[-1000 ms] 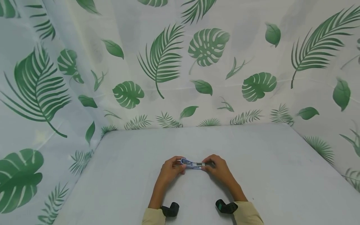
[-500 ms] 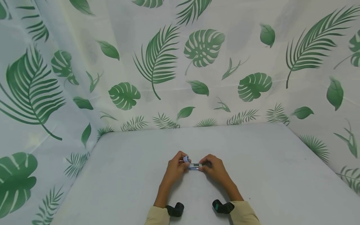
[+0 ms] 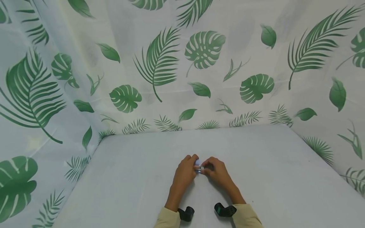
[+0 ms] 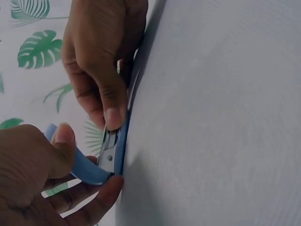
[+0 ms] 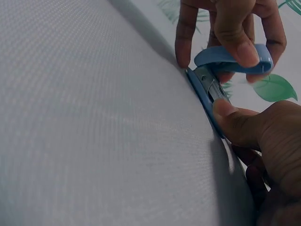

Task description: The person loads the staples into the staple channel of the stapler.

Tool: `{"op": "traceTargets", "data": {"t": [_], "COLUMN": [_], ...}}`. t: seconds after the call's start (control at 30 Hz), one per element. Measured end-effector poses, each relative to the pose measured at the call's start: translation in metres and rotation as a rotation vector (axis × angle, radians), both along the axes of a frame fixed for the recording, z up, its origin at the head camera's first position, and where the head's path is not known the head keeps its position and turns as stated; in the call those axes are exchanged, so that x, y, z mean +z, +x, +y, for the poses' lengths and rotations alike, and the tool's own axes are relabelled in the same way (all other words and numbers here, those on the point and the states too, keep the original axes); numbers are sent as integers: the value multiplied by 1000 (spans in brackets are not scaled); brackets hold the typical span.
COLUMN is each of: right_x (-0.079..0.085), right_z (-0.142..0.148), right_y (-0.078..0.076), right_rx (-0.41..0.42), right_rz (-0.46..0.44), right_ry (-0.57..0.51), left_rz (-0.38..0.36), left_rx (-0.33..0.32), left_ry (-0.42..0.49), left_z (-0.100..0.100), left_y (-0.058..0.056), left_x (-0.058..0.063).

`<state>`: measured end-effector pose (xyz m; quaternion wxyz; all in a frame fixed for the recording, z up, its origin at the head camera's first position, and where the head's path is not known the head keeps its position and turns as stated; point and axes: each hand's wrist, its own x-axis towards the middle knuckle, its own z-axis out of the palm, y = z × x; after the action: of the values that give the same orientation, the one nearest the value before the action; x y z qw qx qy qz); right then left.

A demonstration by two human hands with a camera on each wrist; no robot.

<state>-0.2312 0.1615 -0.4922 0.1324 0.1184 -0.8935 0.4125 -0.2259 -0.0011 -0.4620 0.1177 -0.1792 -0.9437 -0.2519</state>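
A small blue stapler is held between both hands, low over the white tabletop. Its blue cover is swung up and away from the metal magazine, which lies exposed along the blue base. My left hand grips the raised cover, thumb on it and fingertips by the hinge end. At the other end, my right hand pinches the magazine and base between thumb and fingers. In the head view the fingers hide much of the stapler.
The white tabletop spreads out around both hands. Behind it and at the sides hangs white cloth printed with green leaves. Dark wrist cameras sit at both beige cuffs.
The left hand has moved right, toward the right hand, and tilted the stapler's cover up from its stretched-out position. The right hand keeps its pinch nearly in place. The head view has shifted slightly.
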Motion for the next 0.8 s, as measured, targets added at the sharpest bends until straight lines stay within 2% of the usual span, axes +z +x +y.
{"op": "traceTargets", "data": {"t": [0.17,0.27,0.37,0.5,0.6,0.8], "right_x": [-1,-1,-3,-6,-8,-8], "right_z": [-1,-2,-2,-4,-4,-1], "right_y": [0,-2,-3,-4,-4,-3], "right_rx": [-5,-6,-5,-12,-20,-17], "right_rz": [38,50,31,3,8,6], "right_ry": [11,17,11,4,5,4], "left_rz": [61,34,-35,-115,-159,-200], "left_rx": [18,33,25,-38,-56,0], "left_ry": [-57,-36,59,311,446,480], "left_z": [6,7,3,-10,-18,-20], "left_y": [2,2,1,-3,-5,-5], "left_x": [0,0,-4,-14,-17,-18]}}
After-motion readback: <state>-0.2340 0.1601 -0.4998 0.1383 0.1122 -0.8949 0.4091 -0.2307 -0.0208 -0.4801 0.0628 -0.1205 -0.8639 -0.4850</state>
